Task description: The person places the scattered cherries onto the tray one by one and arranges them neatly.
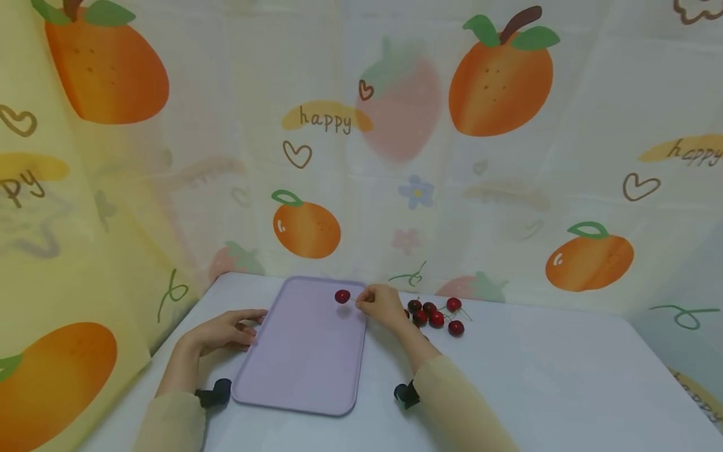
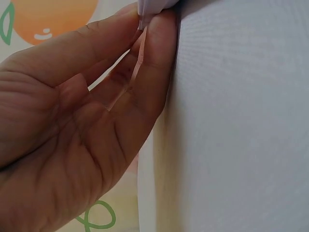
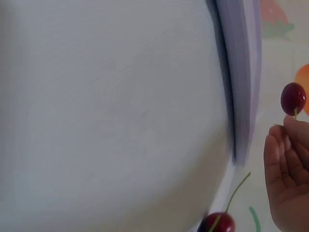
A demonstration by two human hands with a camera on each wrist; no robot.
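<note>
A dark red cherry [image 1: 342, 296] hangs over the far right corner of a lilac tray [image 1: 305, 358]. My right hand [image 1: 384, 306] pinches it by the stem between thumb and fingertips, with its other fingers curled in the right wrist view. Shadow falls on the tray just below the fruit. On the other side, my left hand [image 1: 226, 331] holds the tray's left rim; in the left wrist view its thumb and fingertips grip the tray edge [image 2: 150, 7] from both sides. The tray lies flat on the white table.
Several loose cherries [image 1: 436, 319] with stems lie right of the tray, partly behind the right wrist. A fruit-printed cloth [image 1: 497, 207] hangs along the table's back edge and left side. Dark wrist cameras [image 1: 214, 393] sit by both sleeves.
</note>
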